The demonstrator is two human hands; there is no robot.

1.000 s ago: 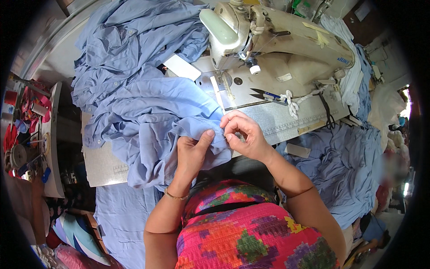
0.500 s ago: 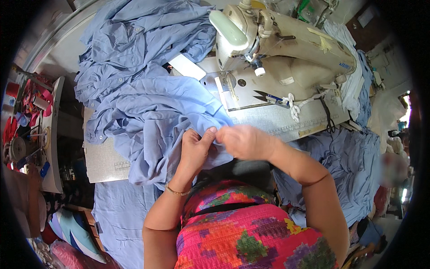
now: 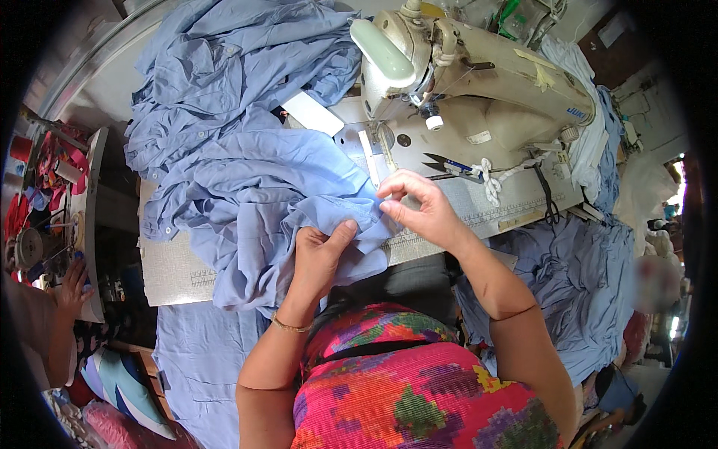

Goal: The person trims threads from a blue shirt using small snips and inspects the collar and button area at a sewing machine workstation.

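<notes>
The cloth garment point(image 3: 258, 202) looks matt — the machine point(image 3: 497, 75) glossy.

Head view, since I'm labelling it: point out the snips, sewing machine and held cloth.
Snips point(image 3: 458, 164), head view, blue handle.
Sewing machine point(image 3: 499, 82), head view, middle of the arm.
Held cloth point(image 3: 278, 209), head view, wrinkled middle.

Wearer's hands point(image 3: 318, 258) point(image 3: 422, 206), two — sewing machine point(image 3: 508, 75), one

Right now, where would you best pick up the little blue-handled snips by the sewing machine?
Probably by the blue handle, coming from the near side: the open, dark blades point left, away from that grip. Avoid the knotted white cord at the handle's right end.
</notes>
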